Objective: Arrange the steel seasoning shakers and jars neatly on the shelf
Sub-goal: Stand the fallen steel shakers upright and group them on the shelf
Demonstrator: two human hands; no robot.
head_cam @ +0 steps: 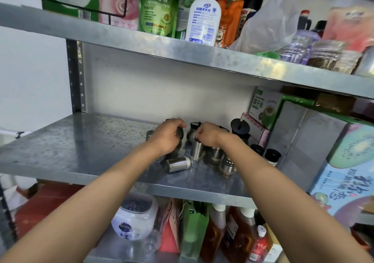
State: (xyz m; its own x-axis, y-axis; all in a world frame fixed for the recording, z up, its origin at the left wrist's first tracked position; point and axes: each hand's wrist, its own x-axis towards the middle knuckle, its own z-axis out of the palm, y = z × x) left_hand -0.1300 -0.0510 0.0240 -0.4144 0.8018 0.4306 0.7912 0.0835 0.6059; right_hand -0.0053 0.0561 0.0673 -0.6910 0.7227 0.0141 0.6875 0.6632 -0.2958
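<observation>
Steel shakers and jars cluster on the middle metal shelf (81, 147). My left hand (167, 136) is closed over a dark-lidded steel jar (179, 133). My right hand (207, 134) grips the top of an upright steel shaker (196, 151). One steel shaker (178, 164) lies on its side in front of both hands. A labelled shaker (227, 166) and another small one (216, 154) stand to the right, under my right forearm. A round steel pot with a black lid (193, 131) sits behind, between the hands. A small steel can (149, 135) peeks out left of my left hand.
A black-lidded jar (239, 129) and two black-capped bottles (272, 156) stand at the right, against stacked cartons (315, 141). The upper shelf (182, 52) holds bottles and pouches. The lower shelf carries oil bottles (217, 230) and a plastic jar (135, 216).
</observation>
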